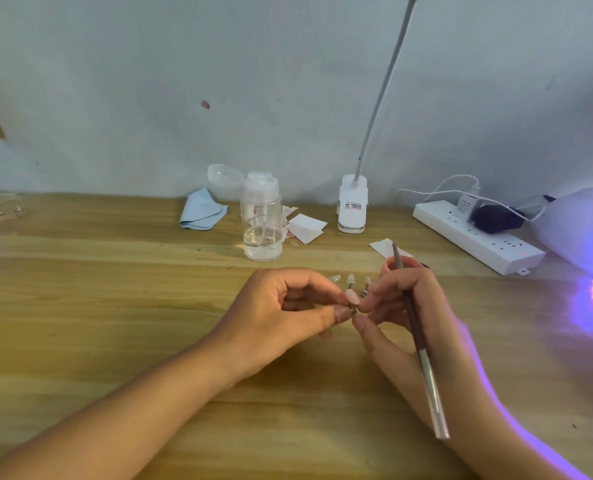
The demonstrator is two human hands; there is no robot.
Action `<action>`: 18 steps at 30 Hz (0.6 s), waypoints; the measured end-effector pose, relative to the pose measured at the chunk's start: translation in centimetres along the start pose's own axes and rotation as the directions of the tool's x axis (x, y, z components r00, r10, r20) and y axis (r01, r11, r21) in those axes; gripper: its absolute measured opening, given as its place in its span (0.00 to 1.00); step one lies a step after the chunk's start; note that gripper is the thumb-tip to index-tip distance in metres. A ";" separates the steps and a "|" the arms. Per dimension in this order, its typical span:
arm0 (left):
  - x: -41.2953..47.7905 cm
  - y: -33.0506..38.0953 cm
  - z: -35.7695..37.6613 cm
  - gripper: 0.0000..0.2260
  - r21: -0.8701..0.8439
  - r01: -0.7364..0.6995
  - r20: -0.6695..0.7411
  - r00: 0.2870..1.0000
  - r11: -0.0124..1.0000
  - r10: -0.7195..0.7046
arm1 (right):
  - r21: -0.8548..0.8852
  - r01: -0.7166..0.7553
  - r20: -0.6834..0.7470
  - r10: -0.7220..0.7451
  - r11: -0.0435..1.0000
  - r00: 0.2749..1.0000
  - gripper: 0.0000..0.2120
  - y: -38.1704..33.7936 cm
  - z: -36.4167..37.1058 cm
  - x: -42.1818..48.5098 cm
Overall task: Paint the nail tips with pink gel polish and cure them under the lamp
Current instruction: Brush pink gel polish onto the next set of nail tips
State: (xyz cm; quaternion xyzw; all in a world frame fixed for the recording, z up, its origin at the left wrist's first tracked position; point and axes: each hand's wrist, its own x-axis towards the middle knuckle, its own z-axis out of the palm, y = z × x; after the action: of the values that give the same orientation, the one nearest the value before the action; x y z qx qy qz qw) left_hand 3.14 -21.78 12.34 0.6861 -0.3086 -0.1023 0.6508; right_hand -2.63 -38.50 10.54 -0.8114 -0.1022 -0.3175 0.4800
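Wooden table [115, 289]; left hand [281, 320] and right hand [402, 306] pinch 1 partly hidden nail tip [352, 296]; right grips brush [417, 332].

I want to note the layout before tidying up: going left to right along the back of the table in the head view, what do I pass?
Blue cloth → clear pump bottle → white paper squares → clip-on desk lamp base → white power strip → glowing curing lamp.

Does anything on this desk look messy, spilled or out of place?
A few small things. The clear plastic pump bottle stands with its clear cap seemingly flipped back, white paper scraps with pink smears lie strewn beside it, and a pink smudge marks the grey wall. Nothing looks spilled or broken.
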 end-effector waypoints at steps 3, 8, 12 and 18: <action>-0.1 0.1 0.1 0.05 -0.019 0.047 -0.003 0.999 0.999 -0.047 | 0.131 -0.093 0.031 0.090 0.987 0.995 0.18 0.4 -0.1 0.6; -0.2 0.6 0.2 0.07 -0.039 0.081 -0.009 0.997 0.996 -0.082 | 0.009 0.123 -0.022 -0.123 0.992 0.992 0.20 0.2 0.0 -0.5; -0.3 0.7 0.5 0.06 -0.034 0.086 -0.046 0.995 0.996 -0.088 | -0.020 0.212 -0.027 -0.212 0.977 0.977 0.15 -0.3 0.0 -0.4; -0.5 0.7 0.8 0.06 0.024 0.060 -0.052 0.997 0.998 -0.058 | -0.065 0.223 -0.005 -0.224 0.973 0.975 0.24 -0.2 -0.4 -0.7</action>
State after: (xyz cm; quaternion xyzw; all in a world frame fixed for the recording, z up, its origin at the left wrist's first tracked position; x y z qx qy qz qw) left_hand 2.14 -22.18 12.77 0.7057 -0.2728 -0.0999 0.6463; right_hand -3.49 -38.63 10.41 -0.8077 -0.1798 -0.3776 0.4155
